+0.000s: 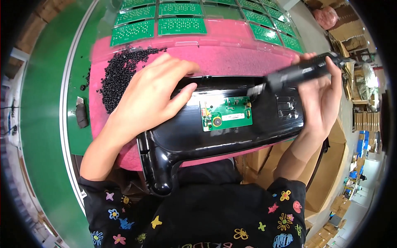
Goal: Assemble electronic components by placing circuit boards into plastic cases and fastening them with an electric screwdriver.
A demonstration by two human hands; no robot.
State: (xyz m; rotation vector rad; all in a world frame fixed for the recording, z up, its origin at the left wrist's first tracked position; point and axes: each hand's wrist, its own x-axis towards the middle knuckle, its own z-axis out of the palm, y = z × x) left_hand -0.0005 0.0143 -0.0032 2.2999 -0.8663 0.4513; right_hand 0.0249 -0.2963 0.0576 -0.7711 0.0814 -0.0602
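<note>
A long black plastic housing (194, 138), hollow side up with a rounded arm at its near left, lies in front of me. Inside it sits a green circuit board (231, 122) with small parts and a round component. My left hand (155, 89) is at the housing's upper left corner, its thumb inside the rim and its index finger beyond it. In my right hand (316, 93) is a black electric screwdriver (300, 74), blurred and tilted. Its metal end hangs over the board's upper right corner; contact cannot be made out.
A heap of small black screws (122, 76) lies on the pink mat (231, 58), beside my left hand. Trays of green circuit boards (182, 25) stand beyond. A dark wrapped tool (82, 113) rests on the green table (45, 124). Cardboard boxes (331, 165) stand at the right.
</note>
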